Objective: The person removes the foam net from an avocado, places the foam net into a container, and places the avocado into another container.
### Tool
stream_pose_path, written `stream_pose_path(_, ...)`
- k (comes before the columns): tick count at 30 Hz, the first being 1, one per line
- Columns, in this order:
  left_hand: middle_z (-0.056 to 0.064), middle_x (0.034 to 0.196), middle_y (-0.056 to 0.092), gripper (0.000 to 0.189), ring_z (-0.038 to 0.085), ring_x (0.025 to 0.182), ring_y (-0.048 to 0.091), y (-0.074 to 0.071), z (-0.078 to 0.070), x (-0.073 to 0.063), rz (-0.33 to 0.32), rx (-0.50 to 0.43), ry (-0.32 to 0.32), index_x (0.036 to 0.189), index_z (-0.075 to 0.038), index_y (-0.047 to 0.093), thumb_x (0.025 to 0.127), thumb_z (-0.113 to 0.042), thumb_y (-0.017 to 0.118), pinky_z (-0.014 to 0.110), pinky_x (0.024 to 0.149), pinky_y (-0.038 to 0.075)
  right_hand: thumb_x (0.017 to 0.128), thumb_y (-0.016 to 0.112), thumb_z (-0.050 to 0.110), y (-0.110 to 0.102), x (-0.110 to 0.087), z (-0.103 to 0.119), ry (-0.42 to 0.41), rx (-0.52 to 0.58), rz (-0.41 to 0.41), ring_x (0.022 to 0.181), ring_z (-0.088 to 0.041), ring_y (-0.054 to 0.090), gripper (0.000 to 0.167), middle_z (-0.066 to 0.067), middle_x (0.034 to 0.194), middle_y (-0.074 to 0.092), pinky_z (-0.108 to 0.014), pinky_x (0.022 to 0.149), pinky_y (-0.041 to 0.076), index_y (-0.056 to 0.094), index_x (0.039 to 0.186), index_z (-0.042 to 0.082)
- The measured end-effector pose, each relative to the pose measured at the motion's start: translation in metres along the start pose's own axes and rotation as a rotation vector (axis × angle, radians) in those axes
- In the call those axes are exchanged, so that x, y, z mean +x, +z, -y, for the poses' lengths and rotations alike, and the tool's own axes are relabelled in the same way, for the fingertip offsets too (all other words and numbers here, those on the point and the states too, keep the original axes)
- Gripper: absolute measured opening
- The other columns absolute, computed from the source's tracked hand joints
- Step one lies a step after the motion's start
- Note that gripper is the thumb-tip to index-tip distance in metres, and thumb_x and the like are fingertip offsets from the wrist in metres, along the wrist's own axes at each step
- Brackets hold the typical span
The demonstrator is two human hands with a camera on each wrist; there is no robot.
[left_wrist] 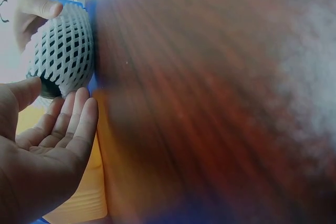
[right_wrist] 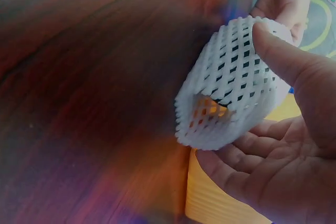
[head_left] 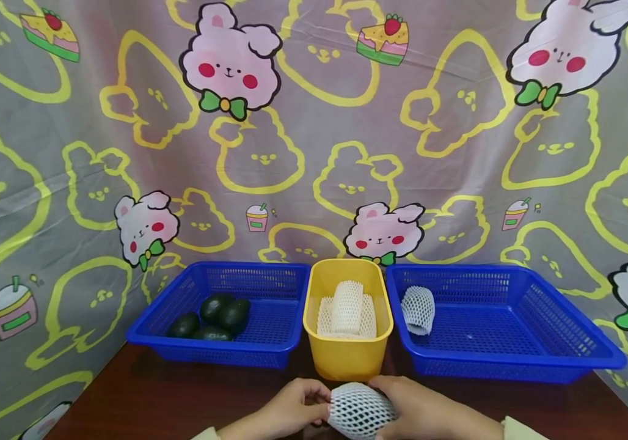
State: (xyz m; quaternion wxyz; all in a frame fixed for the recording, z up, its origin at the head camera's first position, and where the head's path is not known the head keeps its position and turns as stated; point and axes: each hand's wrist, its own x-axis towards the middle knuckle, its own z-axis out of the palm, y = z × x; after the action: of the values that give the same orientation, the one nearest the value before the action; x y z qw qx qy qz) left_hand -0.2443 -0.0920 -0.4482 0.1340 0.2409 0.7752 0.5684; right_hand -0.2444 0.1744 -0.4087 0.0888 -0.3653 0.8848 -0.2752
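Low over the table's front, a white foam net sleeve (head_left: 359,410) is stretched around a dark green avocado (left_wrist: 50,88). The avocado's bare end peeks from the sleeve's left end in the left wrist view. My left hand (head_left: 294,403) holds that end between thumb and fingertips. My right hand (head_left: 421,406) grips the sleeve, thumb over the mesh and fingers beneath it. In the right wrist view the sleeve's right end gapes, a hollow mouth (right_wrist: 207,116) of loose mesh past the avocado.
Behind the hands stands a yellow bin (head_left: 349,360) with several white foam nets (head_left: 348,305). Left of it, a blue basket (head_left: 220,351) contains several avocados (head_left: 234,316). In the right blue basket (head_left: 512,362) lies a net-covered item (head_left: 418,310). A patterned curtain (head_left: 314,122) hangs behind.
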Motion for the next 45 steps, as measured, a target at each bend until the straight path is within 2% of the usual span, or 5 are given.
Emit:
stream_pose_path(14, -0.007, 0.081, 0.067, 0.009, 0.004, 0.073, 0.061, -0.004, -0.006, -0.002, -0.035, 0.130, 0.067, 0.091, -0.006, 0.070, 0.082, -0.007, 0.073, 0.021, 0.067, 0.050, 0.075, 0.082, 0.037, 0.001, 0.000, -0.001, -0.034, 0.000, 0.008, 0.086, 0.001, 0.054, 0.050, 0.018, 0.099, 0.059, -0.026, 0.076, 0.048, 0.065, 0.115, 0.012)
stream_pose_path(21, -0.002, 0.087, 0.069, 0.015, 0.006, 0.076, 0.064, -0.006, -0.013, 0.004, -0.052, 0.076, 0.128, 0.094, 0.000, 0.071, 0.080, -0.001, 0.074, 0.022, 0.068, 0.052, 0.074, 0.083, 0.035, 0.002, 0.001, -0.003, -0.043, 0.008, 0.002, 0.082, 0.002, 0.054, 0.049, 0.019, 0.095, 0.059, -0.025, 0.073, 0.048, 0.065, 0.113, 0.013)
stream_pose_path(27, 0.005, 0.092, 0.069, 0.021, 0.006, 0.081, 0.064, -0.002, -0.016, 0.008, 0.001, -0.013, 0.127, 0.099, 0.005, 0.068, 0.078, 0.004, 0.073, 0.020, 0.073, 0.051, 0.073, 0.083, 0.033, 0.004, 0.002, -0.005, -0.075, 0.020, -0.007, 0.080, 0.002, 0.054, 0.046, 0.020, 0.092, 0.058, -0.024, 0.071, 0.047, 0.065, 0.111, 0.014)
stream_pose_path(36, 0.002, 0.099, 0.066, 0.041, 0.008, 0.087, 0.064, 0.006, -0.009, 0.012, 0.121, -0.141, 0.085, 0.112, 0.005, 0.060, 0.071, 0.010, 0.066, 0.021, 0.073, 0.052, 0.072, 0.084, 0.034, 0.005, 0.003, -0.002, -0.076, 0.041, -0.012, 0.079, 0.002, 0.054, 0.046, 0.020, 0.091, 0.058, -0.024, 0.070, 0.047, 0.066, 0.109, 0.014)
stream_pose_path(45, -0.004, 0.098, 0.066, 0.046, 0.005, 0.088, 0.062, 0.011, -0.007, 0.015, 0.128, -0.074, 0.104, 0.114, 0.002, 0.060, 0.069, 0.009, 0.070, 0.021, 0.079, 0.049, 0.072, 0.083, 0.038, 0.005, 0.004, -0.006, -0.091, 0.028, -0.018, 0.081, 0.003, 0.054, 0.047, 0.020, 0.092, 0.058, -0.023, 0.072, 0.047, 0.065, 0.109, 0.014)
